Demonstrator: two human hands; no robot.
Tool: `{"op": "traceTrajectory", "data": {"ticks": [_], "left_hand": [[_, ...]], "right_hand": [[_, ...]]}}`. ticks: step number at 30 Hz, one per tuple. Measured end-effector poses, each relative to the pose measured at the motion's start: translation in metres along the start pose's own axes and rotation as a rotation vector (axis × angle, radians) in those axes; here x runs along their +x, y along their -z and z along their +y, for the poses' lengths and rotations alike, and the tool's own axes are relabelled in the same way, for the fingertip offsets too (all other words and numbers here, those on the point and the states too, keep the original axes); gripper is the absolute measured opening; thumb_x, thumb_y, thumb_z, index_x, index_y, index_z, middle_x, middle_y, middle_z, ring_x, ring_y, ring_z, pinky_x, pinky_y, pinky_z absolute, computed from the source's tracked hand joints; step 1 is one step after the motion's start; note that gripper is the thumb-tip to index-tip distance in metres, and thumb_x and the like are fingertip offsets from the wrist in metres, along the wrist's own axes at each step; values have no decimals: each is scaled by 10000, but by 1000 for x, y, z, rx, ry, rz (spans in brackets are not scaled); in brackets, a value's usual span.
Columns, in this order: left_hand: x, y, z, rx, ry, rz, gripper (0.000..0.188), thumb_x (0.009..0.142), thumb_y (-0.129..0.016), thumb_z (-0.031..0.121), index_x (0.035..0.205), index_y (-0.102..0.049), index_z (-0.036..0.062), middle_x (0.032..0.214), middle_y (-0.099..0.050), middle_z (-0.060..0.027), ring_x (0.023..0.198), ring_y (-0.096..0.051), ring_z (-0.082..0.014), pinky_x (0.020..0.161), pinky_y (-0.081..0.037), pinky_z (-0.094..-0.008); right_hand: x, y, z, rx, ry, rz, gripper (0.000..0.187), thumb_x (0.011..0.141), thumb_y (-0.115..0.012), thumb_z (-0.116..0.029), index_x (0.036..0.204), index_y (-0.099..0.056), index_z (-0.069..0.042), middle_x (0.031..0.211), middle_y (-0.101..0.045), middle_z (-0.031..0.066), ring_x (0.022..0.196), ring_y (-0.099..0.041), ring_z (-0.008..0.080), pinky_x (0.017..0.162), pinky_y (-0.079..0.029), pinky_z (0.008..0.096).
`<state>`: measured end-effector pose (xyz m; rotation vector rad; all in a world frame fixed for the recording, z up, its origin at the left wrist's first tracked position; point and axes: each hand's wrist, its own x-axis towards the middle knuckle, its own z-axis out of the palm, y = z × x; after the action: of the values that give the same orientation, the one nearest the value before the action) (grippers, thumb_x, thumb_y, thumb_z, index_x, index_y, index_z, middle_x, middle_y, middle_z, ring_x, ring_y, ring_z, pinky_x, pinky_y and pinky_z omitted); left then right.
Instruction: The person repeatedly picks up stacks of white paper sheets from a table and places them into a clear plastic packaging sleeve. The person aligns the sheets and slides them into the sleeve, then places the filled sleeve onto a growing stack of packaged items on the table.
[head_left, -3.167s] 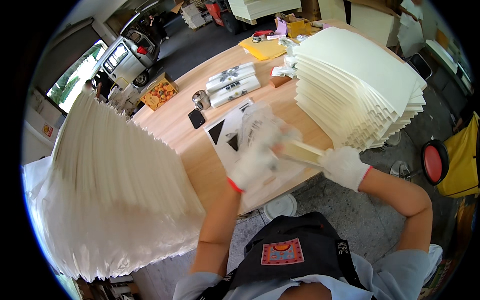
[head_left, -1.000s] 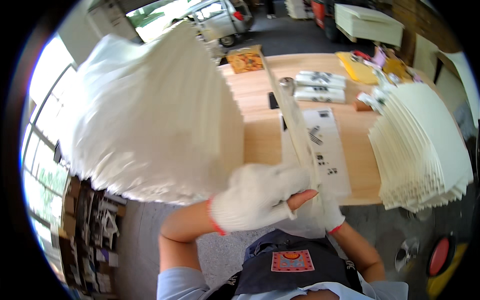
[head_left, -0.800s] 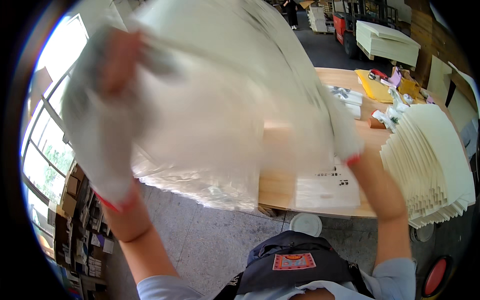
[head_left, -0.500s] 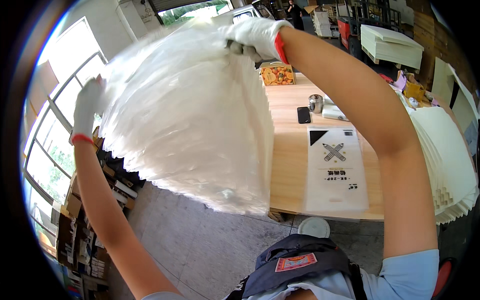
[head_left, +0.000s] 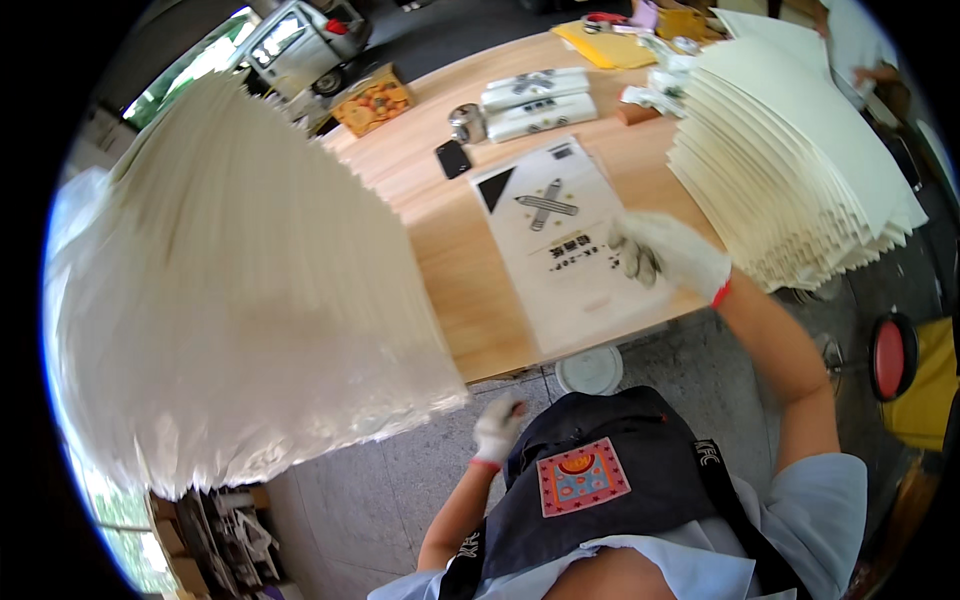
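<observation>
My right hand point(head_left: 668, 256), in a white glove with a red cuff, hovers over a pile of clear printed plastic bags point(head_left: 545, 240) with crossed pencils on top. Its fingers are loosely bent and apart, with nothing seen in them. My left hand point(head_left: 497, 428), gloved alike, is by my dark apron point(head_left: 640, 430), below the table's front edge. Its fingers are curled closed and nothing shows in them. Left of the bags rises a tall fanned stack of filled clear plastic packs point(head_left: 260, 290), which neither hand touches.
The wooden table point(head_left: 450, 310) also bears a phone point(head_left: 453, 159), a metal tin point(head_left: 466, 123), rolled bag bundles point(head_left: 538, 103) and a fruit-printed box point(head_left: 372, 100). White sheets point(head_left: 770, 170) lean in a fanned stack at right. A round white lid point(head_left: 590, 370) is below the edge.
Both hands have let go of the plastic packs, which now stand at left. My right hand has come down over the printed bags; my left has dropped beside my apron. The view has turned right.
</observation>
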<state>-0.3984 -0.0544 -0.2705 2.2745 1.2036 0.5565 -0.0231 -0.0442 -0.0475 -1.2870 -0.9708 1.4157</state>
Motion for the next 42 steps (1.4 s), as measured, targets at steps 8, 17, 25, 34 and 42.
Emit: {"op": "traceTrajectory", "data": {"ticks": [8, 17, 25, 34, 42], "left_hand": [[186, -63, 110, 149, -187, -166, 207, 753, -673, 281, 863, -636, 110, 889, -607, -77, 902, -570, -254, 788, -455, -400], [245, -57, 83, -62, -166, -514, 227, 810, -578, 284, 882, -699, 105, 973, -636, -119, 889, -604, -270, 805, -458, -364], [295, 14, 116, -1003, 28, -169, 80, 891, -547, 107, 948, -558, 53, 820, -621, -57, 708, -581, -135, 623, -460, -257], [265, 45, 201, -715, -173, -359, 157, 895, -546, 68, 1051, -538, 45, 858, -650, -33, 644, -506, -59, 556, -412, -221], [182, 37, 283, -674, -173, -618, 143, 865, -554, 55, 1003, -588, 47, 726, -573, -30, 617, -533, -97, 544, -408, -244]], "right_hand": [[-83, 3, 119, 309, -299, 286, 290, 841, -576, -318, 882, -572, -31, 654, -546, 69, 490, -470, 112, 436, -373, 240], [-10, 6, 186, 372, -400, 90, 316, 901, -511, -365, 851, -574, -60, 592, -508, 16, 437, -449, 101, 410, -344, 198], [61, 8, 192, -479, -141, 400, 397, 912, -442, -375, 1051, -598, -37, 767, -655, 107, 678, -656, 204, 646, -507, 383], [60, -8, 96, -778, 183, 511, 307, 880, -495, -337, 1049, -619, -113, 885, -669, 109, 836, -648, 282, 726, -501, 375], [27, -11, 69, -1162, 127, 372, 283, 872, -485, -340, 1060, -626, -182, 952, -660, 83, 909, -630, 275, 789, -490, 370]]}}
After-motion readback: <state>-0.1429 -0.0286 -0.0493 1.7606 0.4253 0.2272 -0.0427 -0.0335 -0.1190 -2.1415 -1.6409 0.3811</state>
